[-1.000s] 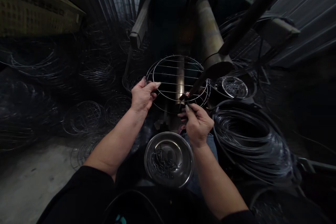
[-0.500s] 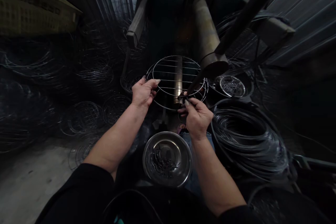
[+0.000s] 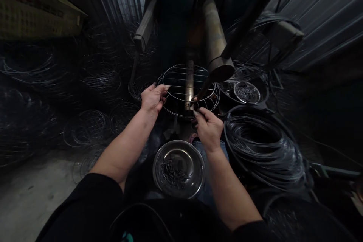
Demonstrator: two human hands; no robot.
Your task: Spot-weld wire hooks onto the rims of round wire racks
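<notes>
A round wire rack [image 3: 181, 79] with parallel cross wires is held up in front of a welding machine. My left hand [image 3: 153, 98] grips its left rim, fingers curled over the wire. My right hand [image 3: 208, 126] pinches the rack's lower right rim, just under the copper-tipped electrode arm [image 3: 202, 92] that touches the rack. A vertical metal post [image 3: 188, 83] stands behind the rack.
A steel bowl [image 3: 178, 169] with small wire pieces sits below my hands. A thick coil of black wire [image 3: 263, 147] lies at the right, a second bowl [image 3: 247, 92] behind it. Piles of finished wire racks [image 3: 87, 124] cover the floor at left.
Both hands and the rack have shifted slightly left and down in view as the camera moved. The grips on the rim look unchanged.
</notes>
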